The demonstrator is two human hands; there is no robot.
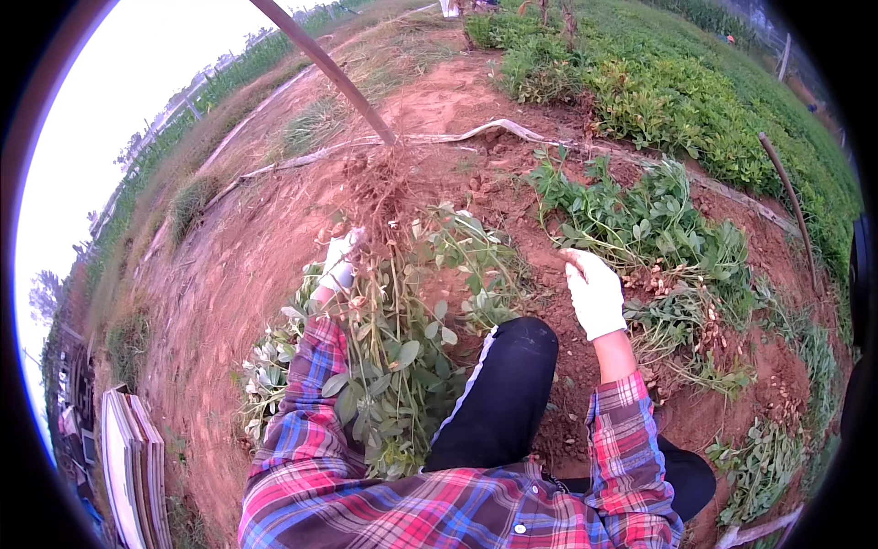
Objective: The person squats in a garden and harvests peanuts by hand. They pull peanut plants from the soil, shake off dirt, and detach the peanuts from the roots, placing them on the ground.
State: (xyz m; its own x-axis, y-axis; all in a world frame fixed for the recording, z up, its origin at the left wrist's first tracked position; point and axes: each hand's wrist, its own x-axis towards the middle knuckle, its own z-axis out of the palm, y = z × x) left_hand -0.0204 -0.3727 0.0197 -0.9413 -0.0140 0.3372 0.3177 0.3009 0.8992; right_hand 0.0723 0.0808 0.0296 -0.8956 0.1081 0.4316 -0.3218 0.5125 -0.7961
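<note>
My left hand (339, 263), in a white glove, is closed around the stems of an uprooted peanut plant (384, 302). Its tangled, soil-covered roots (377, 197) point up and away from me, with some pods among them, while the leaves hang down towards my lap. My right hand (594, 295), also in a white glove, hovers over the soil right of my knee. Its fingers are stretched out to the left with nothing visible in them. Just beyond and to its right lies a heap of pulled peanut plants (654, 220), with pale pods (660, 279) at its near side.
A wooden pole (329, 69) slants down to the ground ahead of me. Behind the plants, a pale strip (494, 128) crosses the red soil. A thin stake (791, 206) leans at the right. More pulled plants (759, 467) lie near right; stacked boards (135, 467) stand near left.
</note>
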